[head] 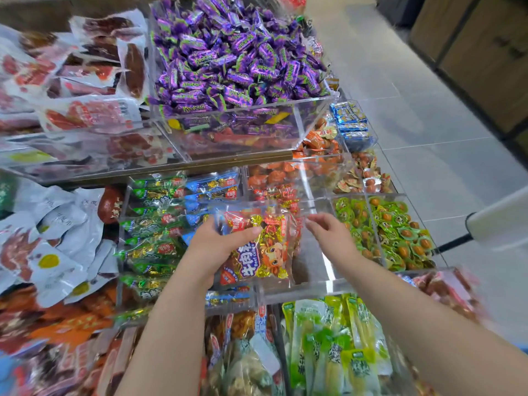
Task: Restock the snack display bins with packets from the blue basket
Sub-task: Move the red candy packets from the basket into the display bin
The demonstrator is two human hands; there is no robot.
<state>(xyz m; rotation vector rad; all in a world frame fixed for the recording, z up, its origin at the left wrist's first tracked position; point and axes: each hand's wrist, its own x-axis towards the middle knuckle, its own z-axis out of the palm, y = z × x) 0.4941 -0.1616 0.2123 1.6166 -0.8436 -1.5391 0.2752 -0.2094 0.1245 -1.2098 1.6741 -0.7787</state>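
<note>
My left hand [220, 241] grips a clear bag of red beef snack packets [257, 252], thumb across its top, over the clear acrylic bins. My right hand [328, 232] hovers just to the right of the bag with fingers loosely spread, holding nothing, above a nearly bare clear bin [317, 270]. Behind the bag the same bin row holds several red packets [274, 192]. The blue basket is not in view.
Green packets [154, 230] and blue packets [211, 190] fill bins to the left, green egg snacks [385, 232] to the right. Purple candies [228, 58] heap in an upper bin. Pickle bags [337, 338] lie below. Tiled aisle floor [414, 110] at right.
</note>
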